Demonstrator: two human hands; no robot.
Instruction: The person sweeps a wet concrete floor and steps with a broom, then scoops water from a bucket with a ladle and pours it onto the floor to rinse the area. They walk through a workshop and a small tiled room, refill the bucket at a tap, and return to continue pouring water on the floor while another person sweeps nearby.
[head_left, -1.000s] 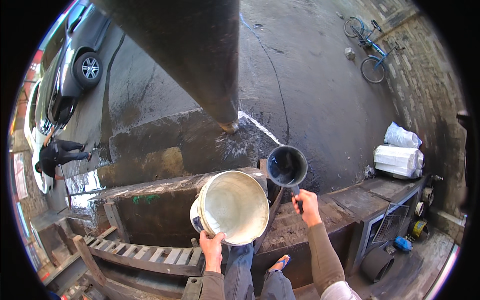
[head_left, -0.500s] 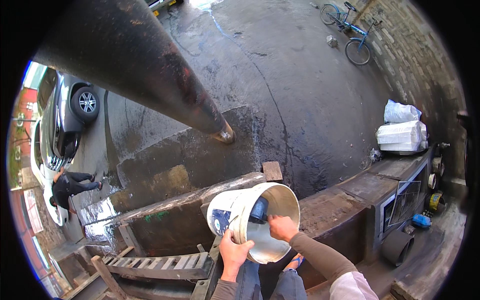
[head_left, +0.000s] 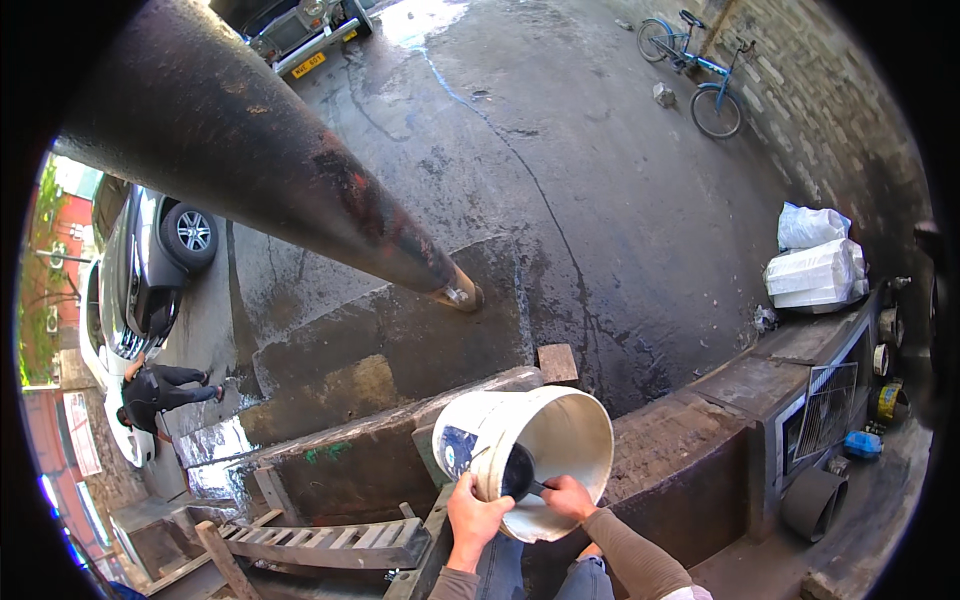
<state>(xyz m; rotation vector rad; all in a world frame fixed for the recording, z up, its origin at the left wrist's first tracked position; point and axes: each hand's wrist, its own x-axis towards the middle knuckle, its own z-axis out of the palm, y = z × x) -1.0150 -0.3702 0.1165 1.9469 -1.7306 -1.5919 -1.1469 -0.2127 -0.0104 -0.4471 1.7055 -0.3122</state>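
Head view, looking steeply down from a raised spot above a wet concrete yard (head_left: 640, 200). The white bucket (head_left: 545, 450) is held out in front of the person, above a low concrete wall (head_left: 400, 440). It is tipped on its side, long axis near level, mouth facing right and toward the camera. The left hand (head_left: 473, 517) is clamped on the bucket's lower rim. The right hand (head_left: 568, 497) is closed on the handle of a dark scoop (head_left: 516, 472) whose cup sits inside the mouth. A rusty pole (head_left: 300, 170) slants past. Risk, as judged: with the mouth this far over, a weak one-handed rim grip could let the bucket roll or drop toward the crouching person (head_left: 160, 390) far below.
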